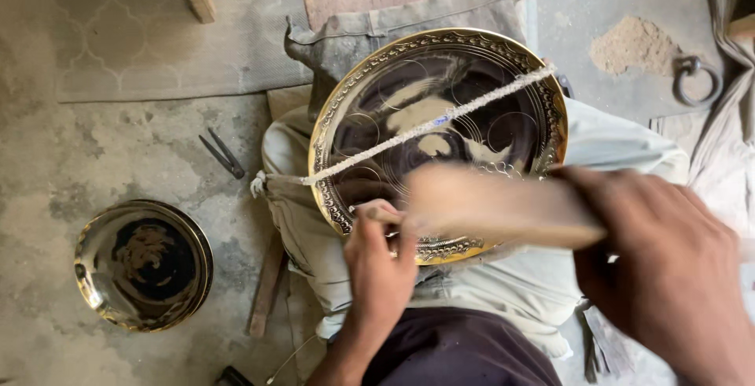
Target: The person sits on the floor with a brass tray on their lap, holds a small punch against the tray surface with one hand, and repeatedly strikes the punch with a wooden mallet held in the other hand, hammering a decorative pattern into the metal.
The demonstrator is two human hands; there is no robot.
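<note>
A round brass plate with an embossed rim and a shiny engraved centre rests tilted on my cloth-covered lap. A white cord runs taut across it from lower left to upper right. My left hand pinches a small metal punch upright against the plate's lower rim. My right hand grips a wooden mallet, blurred with motion, its head just right of the punch.
A second round brass dish lies on the concrete floor at the left. Dark metal dividers lie near the plate's left edge. An iron ring and a sand pile sit at the upper right. A wooden strip lies beside my leg.
</note>
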